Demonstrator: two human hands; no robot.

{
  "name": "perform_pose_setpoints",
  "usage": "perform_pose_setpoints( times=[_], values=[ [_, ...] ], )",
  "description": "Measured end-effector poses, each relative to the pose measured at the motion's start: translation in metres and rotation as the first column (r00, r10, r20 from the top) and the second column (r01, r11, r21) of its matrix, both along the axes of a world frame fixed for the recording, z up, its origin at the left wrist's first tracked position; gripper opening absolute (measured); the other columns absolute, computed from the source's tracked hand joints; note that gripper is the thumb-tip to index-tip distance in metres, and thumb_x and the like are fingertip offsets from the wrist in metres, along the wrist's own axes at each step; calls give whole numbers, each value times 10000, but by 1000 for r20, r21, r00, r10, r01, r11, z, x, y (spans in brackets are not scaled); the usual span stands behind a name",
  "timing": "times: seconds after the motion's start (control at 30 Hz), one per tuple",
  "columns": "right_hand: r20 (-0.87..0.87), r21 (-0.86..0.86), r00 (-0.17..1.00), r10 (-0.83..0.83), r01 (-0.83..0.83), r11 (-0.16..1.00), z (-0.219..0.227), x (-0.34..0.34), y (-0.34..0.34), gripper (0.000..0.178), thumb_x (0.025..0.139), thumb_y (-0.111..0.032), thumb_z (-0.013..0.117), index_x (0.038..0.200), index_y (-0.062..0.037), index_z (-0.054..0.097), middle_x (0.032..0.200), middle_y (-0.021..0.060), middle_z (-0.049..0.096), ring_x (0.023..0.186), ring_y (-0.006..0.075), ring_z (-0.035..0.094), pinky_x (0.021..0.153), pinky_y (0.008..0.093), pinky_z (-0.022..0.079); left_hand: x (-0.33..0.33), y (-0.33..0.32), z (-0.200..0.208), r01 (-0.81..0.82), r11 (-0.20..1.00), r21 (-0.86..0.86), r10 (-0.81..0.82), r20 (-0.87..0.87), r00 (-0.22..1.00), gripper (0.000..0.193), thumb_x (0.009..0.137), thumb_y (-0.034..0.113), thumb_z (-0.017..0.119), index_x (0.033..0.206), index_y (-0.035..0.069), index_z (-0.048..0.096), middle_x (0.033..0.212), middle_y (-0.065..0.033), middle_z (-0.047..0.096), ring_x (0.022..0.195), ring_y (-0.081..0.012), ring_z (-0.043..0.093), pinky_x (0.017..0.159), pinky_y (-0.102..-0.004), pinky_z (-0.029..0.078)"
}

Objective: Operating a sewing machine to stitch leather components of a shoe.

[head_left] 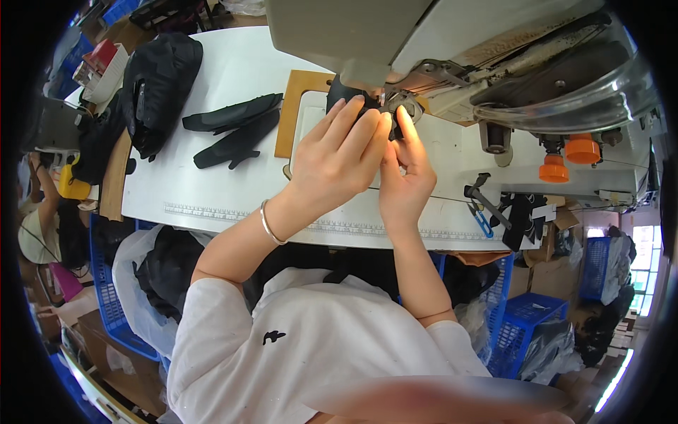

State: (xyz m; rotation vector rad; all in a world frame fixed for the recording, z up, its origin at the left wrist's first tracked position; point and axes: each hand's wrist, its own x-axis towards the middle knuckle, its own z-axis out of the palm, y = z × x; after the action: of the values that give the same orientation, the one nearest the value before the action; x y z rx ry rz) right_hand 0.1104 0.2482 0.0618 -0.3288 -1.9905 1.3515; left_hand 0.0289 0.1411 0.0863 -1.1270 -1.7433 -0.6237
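Note:
Both my hands are close together under the head of a sewing machine (353, 35). A black fabric piece (342, 90) lies at the needle area, partly covered by my fingers. My left hand (337, 152), with a bangle at its wrist, has its bent fingers on this piece. My right hand (408, 173) pinches the piece's near right side beside the presser area, thumb and forefinger toward the machine. The fingertips hide much of the fabric. Two black strap-like fabric pieces (233, 113) lie on the white table (233, 53), left of the machine.
A black bundle (159, 85) sits at the table's left end. Blue-handled thread snips (483, 220) lie near the front right edge, along which a printed ruler strip runs. Blue crates (530, 318) stand at lower right. Another person (42, 219) sits at far left.

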Motion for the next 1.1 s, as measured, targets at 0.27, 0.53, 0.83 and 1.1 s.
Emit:
perform_pose_setpoints(
  times=[0.27,0.53,0.83,1.1],
  values=[
    [7,-155,998,56,-54,986,6,2,2,529,962,2,687,1476,-54,574,985,44,673,871,80,645,829,250,523,-2,-2,7,28,998,-57,-28,-2,1000,290,740,57,721,1023,1,742,1020,-96,717,1018,-275,713,793,-344,624],
    [-26,-201,998,55,-59,978,-1,-3,0,521,968,1,683,1476,-40,571,975,24,657,825,50,594,803,232,503,-6,-3,7,27,996,-80,-31,-43,999,271,758,54,722,1023,5,747,1025,-94,734,1009,-277,719,809,-355,631],
    [-53,-243,996,70,-81,967,4,-2,-5,563,977,-14,679,1514,-37,509,828,-2,697,760,24,561,737,203,471,-9,-7,12,67,993,-100,-65,23,998,298,734,46,721,1029,21,752,1041,-85,738,1024,-276,723,778,-340,627],
    [-57,-270,994,93,-105,957,4,-3,-4,573,974,1,669,1518,-28,492,844,22,730,762,22,580,734,199,472,-22,-7,10,114,980,-164,-133,-112,985,243,726,102,713,946,-1,728,1017,-103,690,1007,-301,714,835,-403,625]
  ],
)
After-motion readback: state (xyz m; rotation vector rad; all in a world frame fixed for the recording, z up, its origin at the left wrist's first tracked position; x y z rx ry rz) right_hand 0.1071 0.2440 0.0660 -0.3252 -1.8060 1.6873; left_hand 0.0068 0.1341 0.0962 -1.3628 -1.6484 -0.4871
